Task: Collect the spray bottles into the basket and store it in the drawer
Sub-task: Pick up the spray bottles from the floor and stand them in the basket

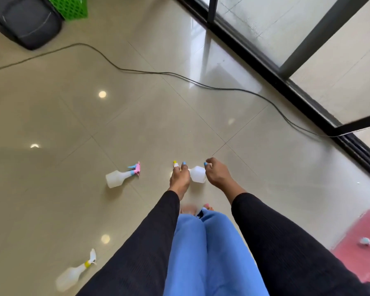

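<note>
A white spray bottle (198, 174) with a yellow nozzle tip lies sideways between my hands, low over the tiled floor. My left hand (179, 178) is closed around its spray head and neck. My right hand (217, 174) curls against its base end. A second bottle (118, 177) with a pink and blue head lies on the floor to the left. A third bottle (73, 272) with a yellow collar lies at the lower left. The green basket (73, 6) stands far off at the top left. No drawer is in view.
A black bag (28, 24) sits beside the basket. A black cable (158, 72) runs across the floor to the sliding glass door's black frame (286, 80) on the right. A pink mat (359, 238) with a small object lies at the lower right. My legs fill the bottom centre.
</note>
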